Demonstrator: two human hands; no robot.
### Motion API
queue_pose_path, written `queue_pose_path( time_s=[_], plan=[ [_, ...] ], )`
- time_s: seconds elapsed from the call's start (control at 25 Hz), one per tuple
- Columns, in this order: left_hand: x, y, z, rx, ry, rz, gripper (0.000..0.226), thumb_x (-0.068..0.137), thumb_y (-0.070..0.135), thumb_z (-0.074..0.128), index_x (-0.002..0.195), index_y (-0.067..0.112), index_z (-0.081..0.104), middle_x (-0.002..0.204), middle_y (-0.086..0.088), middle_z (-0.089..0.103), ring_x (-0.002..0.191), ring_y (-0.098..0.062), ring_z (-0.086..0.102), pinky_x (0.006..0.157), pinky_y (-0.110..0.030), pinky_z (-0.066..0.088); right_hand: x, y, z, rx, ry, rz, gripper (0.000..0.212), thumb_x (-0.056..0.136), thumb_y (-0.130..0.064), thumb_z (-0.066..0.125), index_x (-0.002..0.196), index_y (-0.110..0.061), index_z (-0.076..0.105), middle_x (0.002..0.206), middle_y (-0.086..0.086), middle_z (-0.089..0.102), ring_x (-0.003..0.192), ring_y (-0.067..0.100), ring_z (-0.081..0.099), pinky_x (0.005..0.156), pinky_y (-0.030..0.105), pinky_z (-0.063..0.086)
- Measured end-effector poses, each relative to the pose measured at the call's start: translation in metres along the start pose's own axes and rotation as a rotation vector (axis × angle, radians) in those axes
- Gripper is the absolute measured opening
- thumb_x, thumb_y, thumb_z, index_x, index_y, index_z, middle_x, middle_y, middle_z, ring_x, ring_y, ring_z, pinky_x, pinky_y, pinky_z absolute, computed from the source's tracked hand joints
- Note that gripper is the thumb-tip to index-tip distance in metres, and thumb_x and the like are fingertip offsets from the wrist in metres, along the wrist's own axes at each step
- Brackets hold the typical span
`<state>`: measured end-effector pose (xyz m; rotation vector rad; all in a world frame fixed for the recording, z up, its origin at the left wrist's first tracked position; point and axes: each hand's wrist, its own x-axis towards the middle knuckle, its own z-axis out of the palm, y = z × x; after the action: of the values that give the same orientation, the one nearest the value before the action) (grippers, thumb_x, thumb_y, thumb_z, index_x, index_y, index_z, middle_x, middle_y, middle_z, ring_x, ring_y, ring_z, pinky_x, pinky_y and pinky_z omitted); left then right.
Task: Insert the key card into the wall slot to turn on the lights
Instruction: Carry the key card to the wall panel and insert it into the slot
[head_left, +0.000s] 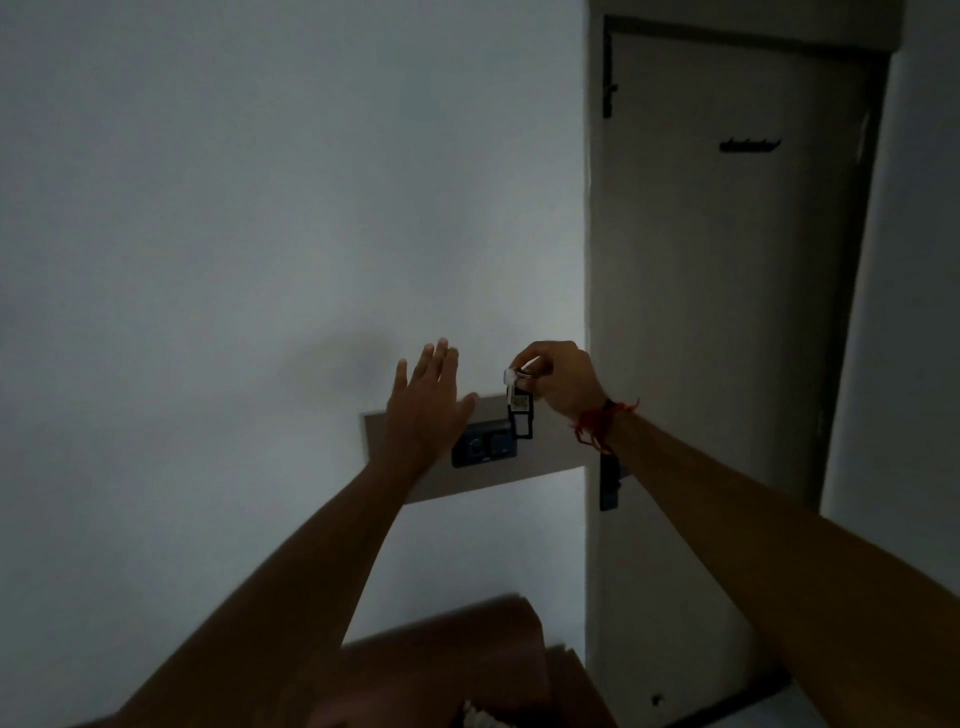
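Note:
The room is dim. My right hand (558, 382) pinches a key ring from which a dark rectangular key card tag (519, 418) hangs down. The tag dangles just above and to the right of a dark switch unit (485, 444) set in a pale wall panel (550, 452). I cannot make out the slot itself. My left hand (428, 410) is raised flat against the wall, fingers spread, overlapping the panel's left part. A red thread band circles my right wrist.
A pale closed door (727, 312) fills the right side, with a dark hook rack (749, 145) on it and a dark handle (610, 483) near my right forearm. A brown wooden piece of furniture (467, 665) stands below the panel.

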<state>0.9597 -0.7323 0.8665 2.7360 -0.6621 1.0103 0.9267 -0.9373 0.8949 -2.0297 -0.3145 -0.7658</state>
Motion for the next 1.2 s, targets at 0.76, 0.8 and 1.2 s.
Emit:
queue_pose_path(
  time_s=[0.76, 0.8, 1.2],
  plan=[
    [0.079, -0.013, 0.171, 0.148, -0.138, -0.293, 0.079, 0.099, 0.044, 0.051, 0.158, 0.010, 0.011, 0.169, -0.012, 0.007, 0.157, -0.027, 0.006, 0.127, -0.056, 0.013, 0.163, 0.229, 0.067, 0.068, -0.208, -0.073, 0.012, 0.071, 0.007, 0.077, 0.081, 0.000, 0.074, 0.082, 0.022, 0.075, 0.078, 0.028, 0.071, 0.064, 0.019, 0.054],
    [0.080, -0.017, 0.177, 0.153, -0.148, -0.297, 0.079, 0.099, 0.044, 0.051, 0.158, 0.010, 0.011, 0.169, -0.012, 0.007, 0.157, -0.027, 0.006, 0.127, -0.055, 0.013, 0.166, 0.233, 0.073, 0.073, -0.214, -0.082, 0.012, 0.071, 0.007, 0.076, 0.081, 0.001, 0.074, 0.083, 0.022, 0.075, 0.081, 0.030, 0.072, 0.068, 0.025, 0.057],
    [0.084, -0.050, 0.218, 0.138, -0.194, -0.295, 0.080, 0.101, 0.046, 0.047, 0.160, 0.010, 0.008, 0.170, -0.011, 0.002, 0.158, -0.027, 0.000, 0.129, -0.052, 0.011, 0.176, 0.258, 0.123, 0.023, -0.266, -0.116, 0.014, 0.071, 0.010, 0.072, 0.079, -0.002, 0.074, 0.084, 0.018, 0.076, 0.081, 0.029, 0.071, 0.067, 0.015, 0.052]
  ],
)
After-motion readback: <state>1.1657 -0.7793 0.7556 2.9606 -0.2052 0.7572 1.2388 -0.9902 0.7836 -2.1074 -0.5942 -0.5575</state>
